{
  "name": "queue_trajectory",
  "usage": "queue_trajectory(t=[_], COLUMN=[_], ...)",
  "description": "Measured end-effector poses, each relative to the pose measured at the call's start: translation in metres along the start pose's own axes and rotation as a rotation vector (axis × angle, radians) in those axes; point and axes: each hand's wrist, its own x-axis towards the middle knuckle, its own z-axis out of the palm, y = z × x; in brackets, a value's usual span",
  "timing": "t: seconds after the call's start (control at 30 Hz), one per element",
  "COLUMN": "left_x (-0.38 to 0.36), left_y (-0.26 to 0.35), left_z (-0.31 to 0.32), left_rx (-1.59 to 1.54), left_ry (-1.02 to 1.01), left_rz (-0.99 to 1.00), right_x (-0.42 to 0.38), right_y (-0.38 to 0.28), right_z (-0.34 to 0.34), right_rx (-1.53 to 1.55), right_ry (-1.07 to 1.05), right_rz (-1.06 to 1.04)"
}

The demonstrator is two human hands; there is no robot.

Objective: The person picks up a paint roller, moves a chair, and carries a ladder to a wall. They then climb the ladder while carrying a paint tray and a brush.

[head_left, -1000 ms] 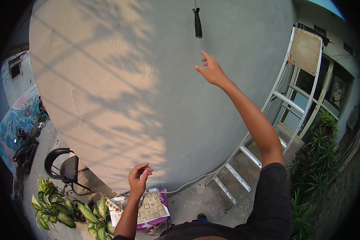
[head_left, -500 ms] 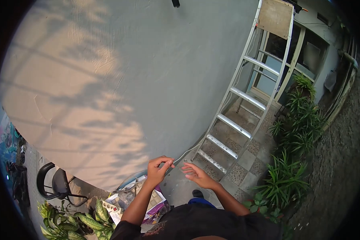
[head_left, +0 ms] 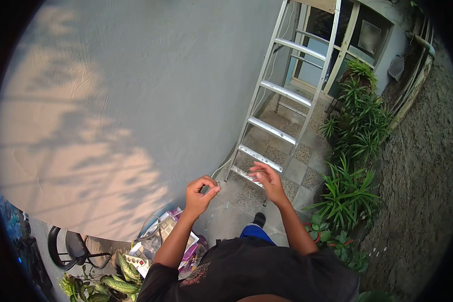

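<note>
My left hand (head_left: pixel 200 195) is raised in front of my body, thumb and forefinger brought together in a pinch. I cannot tell what, if anything, sits between those fingertips. To its right, my right hand (head_left: pixel 269 184) is held up with its fingers apart and nothing in them. In this view it overlaps the lowest rungs of an aluminium stepladder (head_left: pixel 272 130), which stands on the tiled floor beside the grey wall (head_left: pixel 186 85). A pale cable (head_left: pixel 222 166) runs along the foot of the wall, between the hands and the ladder.
Below my left forearm lies a box of items (head_left: pixel 192 239) with a white power strip (head_left: pixel 137 261). A black chair (head_left: pixel 75 247) and leafy plants (head_left: pixel 121 284) are at lower left. Potted plants (head_left: pixel 345 191) line the right side, and a glazed door (head_left: pixel 343 45) stands behind the ladder.
My view has shifted to the right, so the ladder and door appear further left and higher. My right hand has risen and moved away from the left, which keeps its pinch.
</note>
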Motion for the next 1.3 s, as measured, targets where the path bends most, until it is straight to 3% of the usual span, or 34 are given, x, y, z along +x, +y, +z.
queue_trajectory(t=[0.27,0.6,0.7,0.77,0.8,1.0,1.1,1.3], left_x=[0.049,0.112,0.122,0.128,0.131,0.146,0.154,0.177], left_y=[-0.04,-0.079,-0.085,-0.083,-0.082,-0.086,-0.084,-0.098], left_z=[0.052,0.127,0.142,0.153,0.158,0.182,0.19,0.219], left_rx=[-0.011,-0.009,0.006,-0.013,-0.04,-0.014,0.023,-0.02], left_ry=[-0.047,-0.037,-0.028,-0.002,0.017,0.021,-0.01,-0.065], left_rz=[-0.03,-0.034,-0.042,-0.057,-0.069,-0.084,-0.091,-0.064], right_x=[0.047,0.199,0.261,0.292,0.304,0.337,0.333,0.328], right_y=[-0.002,-0.066,-0.078,-0.085,-0.08,-0.037,-0.031,-0.04], right_z=[-0.111,-0.325,-0.385,-0.409,-0.424,-0.456,-0.45,-0.445], right_rx=[-0.077,-0.29,-0.482,-0.804,-0.796,-1.103,-1.21,-1.173], right_ry=[0.183,0.643,0.681,0.758,0.759,0.617,0.699,0.68], right_rz=[-0.013,-0.322,-0.378,-0.434,-0.434,-0.348,-0.299,-0.202])
